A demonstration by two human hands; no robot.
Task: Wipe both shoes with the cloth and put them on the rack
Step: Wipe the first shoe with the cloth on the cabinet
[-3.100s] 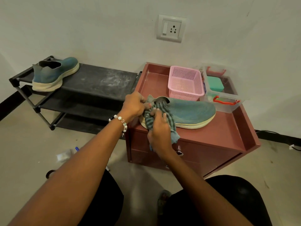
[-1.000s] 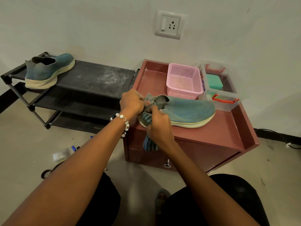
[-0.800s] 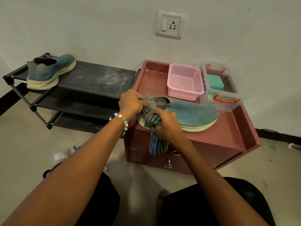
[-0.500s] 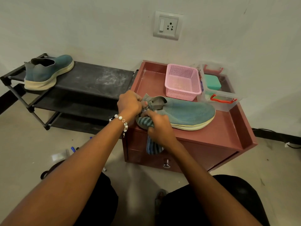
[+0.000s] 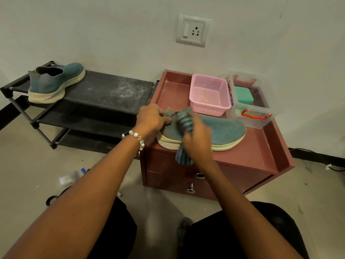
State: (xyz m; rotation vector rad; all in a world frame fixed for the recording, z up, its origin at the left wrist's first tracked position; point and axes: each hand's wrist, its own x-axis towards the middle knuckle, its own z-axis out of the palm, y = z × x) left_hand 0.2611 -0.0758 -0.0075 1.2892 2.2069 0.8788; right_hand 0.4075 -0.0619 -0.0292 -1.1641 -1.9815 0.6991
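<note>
Two bare forearms, no sleeves in view. Around the wrist just behind the left hand [image 5: 150, 119], a beaded bracelet [image 5: 134, 136]: round white pearl-like beads, some clear ones, a few dark beads, and a small piece dangling below. No jewellery visible on the right hand [image 5: 197, 144] or its wrist, though blurred. Black trousers [image 5: 242, 230] over both knees along the bottom edge.
</note>
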